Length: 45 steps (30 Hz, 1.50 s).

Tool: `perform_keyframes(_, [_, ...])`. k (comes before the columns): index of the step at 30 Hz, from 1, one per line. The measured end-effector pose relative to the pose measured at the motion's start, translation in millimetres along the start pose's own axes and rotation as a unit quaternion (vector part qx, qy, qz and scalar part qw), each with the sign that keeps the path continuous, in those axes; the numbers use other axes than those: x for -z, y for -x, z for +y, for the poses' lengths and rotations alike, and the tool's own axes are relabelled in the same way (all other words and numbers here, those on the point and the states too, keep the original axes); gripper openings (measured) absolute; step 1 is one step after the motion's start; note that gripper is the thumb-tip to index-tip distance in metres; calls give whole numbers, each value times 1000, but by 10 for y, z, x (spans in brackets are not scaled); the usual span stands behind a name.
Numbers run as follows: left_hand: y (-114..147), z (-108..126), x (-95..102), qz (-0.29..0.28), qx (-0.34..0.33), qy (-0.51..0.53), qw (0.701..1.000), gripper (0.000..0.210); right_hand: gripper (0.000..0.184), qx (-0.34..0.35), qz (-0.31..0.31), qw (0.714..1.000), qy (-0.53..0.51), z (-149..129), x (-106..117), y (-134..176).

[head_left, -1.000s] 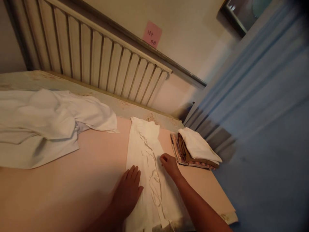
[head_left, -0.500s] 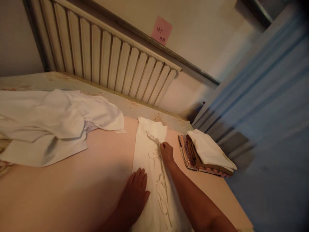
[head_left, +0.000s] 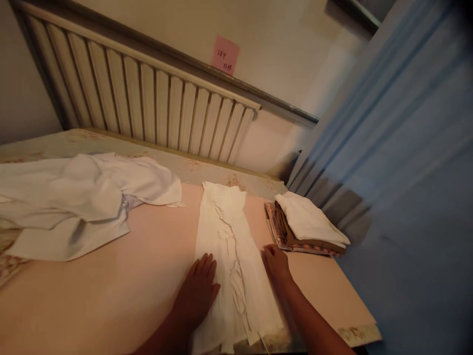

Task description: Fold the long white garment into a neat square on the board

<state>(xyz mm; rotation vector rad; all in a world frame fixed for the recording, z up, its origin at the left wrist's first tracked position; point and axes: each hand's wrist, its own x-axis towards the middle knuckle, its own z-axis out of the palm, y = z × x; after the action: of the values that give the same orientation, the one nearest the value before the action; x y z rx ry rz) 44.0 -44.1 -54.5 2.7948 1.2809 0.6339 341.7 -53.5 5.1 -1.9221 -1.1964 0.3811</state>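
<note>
A long white garment (head_left: 214, 256) lies lengthwise before me on a pink cloth (head_left: 155, 286). Crumpled folds and loose edges run down its middle, and its exact kind is unclear. My left hand (head_left: 199, 283) rests flat on its left edge, fingers stretched out. At the right edge, my right hand (head_left: 276, 262) has its fingers curled together, seemingly pinching the fabric's border. The fingertips are dark, so the grip itself is hard to see.
To the left is a heap of rumpled white cloth (head_left: 92, 197). A stack of folded clothes (head_left: 310, 222) sits on the right, beside a blue curtain (head_left: 399, 212). Behind the bed, a radiator (head_left: 148, 98) runs along the wall below a pink note (head_left: 225, 54).
My right hand has moved toward me and to the right, and the garment's right side now lies spread wider. My left hand stays flat on the left edge. The view has shifted slightly.
</note>
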Motion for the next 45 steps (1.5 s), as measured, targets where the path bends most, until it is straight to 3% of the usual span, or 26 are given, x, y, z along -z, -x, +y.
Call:
perform_keyframes(6, [77,56,-27,6,4,-41,999,52,31,-101,-70,989,-85,237,127,494])
perform_keyframes(11, [353,195,-81,19,5,-55,998,55,33,-100,-122,983,-99,239,177,674])
perform_keyframes(19, [893,329,20,24,-82,-95,992,81,26,-105,-185,971,-105,263,168,946])
perform_keyframes(25, [974,175,-230,104,-125,-175,971,76,17,-95,-184,973,-106,229,191,1087])
perform_keyframes(27, [972,168,-249,108,-133,-175,970,78,17,-95,-185,972,-108,214,195,1119])
perform_keyframes(31, [994,218,-123,82,-119,-152,978,76,20,-97,-189,970,-116,191,184,1189])
perform_keyframes(38, [1040,96,8,87,-175,-129,972,51,27,-91,-202,968,-120,194,216,1297])
perform_keyframes(45, [1329,-21,120,106,-221,-117,962,45,37,-65,-267,952,-132,233,281,1681])
